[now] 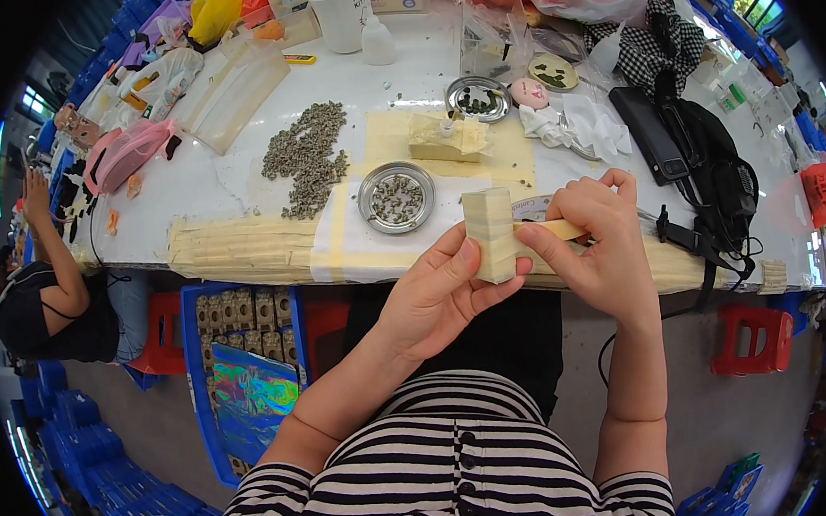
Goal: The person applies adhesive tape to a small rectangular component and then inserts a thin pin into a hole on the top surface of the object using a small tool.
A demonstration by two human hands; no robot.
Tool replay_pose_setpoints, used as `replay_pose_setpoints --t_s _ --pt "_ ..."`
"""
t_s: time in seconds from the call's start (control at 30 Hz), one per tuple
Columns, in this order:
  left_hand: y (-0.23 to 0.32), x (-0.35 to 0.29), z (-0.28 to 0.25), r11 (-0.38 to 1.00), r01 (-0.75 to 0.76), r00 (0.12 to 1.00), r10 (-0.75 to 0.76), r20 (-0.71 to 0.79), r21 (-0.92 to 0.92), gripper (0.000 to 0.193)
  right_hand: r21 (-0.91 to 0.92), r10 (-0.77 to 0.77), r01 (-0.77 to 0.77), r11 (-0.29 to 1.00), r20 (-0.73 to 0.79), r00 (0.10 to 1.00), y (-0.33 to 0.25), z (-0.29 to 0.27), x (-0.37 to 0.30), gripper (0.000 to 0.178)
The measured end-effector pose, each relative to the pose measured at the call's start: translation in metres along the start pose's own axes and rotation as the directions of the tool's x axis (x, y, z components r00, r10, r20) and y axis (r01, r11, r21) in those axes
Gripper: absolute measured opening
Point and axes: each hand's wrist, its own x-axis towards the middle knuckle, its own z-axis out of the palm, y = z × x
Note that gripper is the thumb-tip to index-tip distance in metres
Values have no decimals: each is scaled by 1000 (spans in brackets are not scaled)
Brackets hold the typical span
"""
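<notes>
My left hand grips a pale cream block wrapped in masking tape, held upright above the table's near edge. My right hand pinches a strip of cream tape that runs off the block's right side. Just behind the block sits a round metal dish holding several small grey-green parts. A loose heap of the same small parts lies on the white table further left.
A second metal dish and a taped cream bundle lie further back. A black bag is at the right. A blue crate stands under the table, red stools beside. Another person sits at the left.
</notes>
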Motion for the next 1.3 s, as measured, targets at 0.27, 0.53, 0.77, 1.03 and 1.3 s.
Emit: replay_pose_setpoints --t_s 0.27,0.53,0.77,1.03,1.3 --pt "-4 4 -3 997 -48 999 48 8 53 41 -119 -45 36 992 -75 996 -7 1 -1 32" --pt "-3 3 5 969 -50 985 88 -148 240 41 -263 -117 89 961 -95 989 -15 3 -2 32" --pt "6 1 0 974 -66 983 101 -155 215 41 -36 -1 2 999 44 999 -3 -6 0 32" --pt "2 -1 -4 996 -80 997 81 -15 27 44 40 32 -35 999 69 997 1 -3 1 33" --pt "-1 -1 -6 996 -66 996 70 58 -61 40 82 50 -57 995 83 995 2 1 0 33"
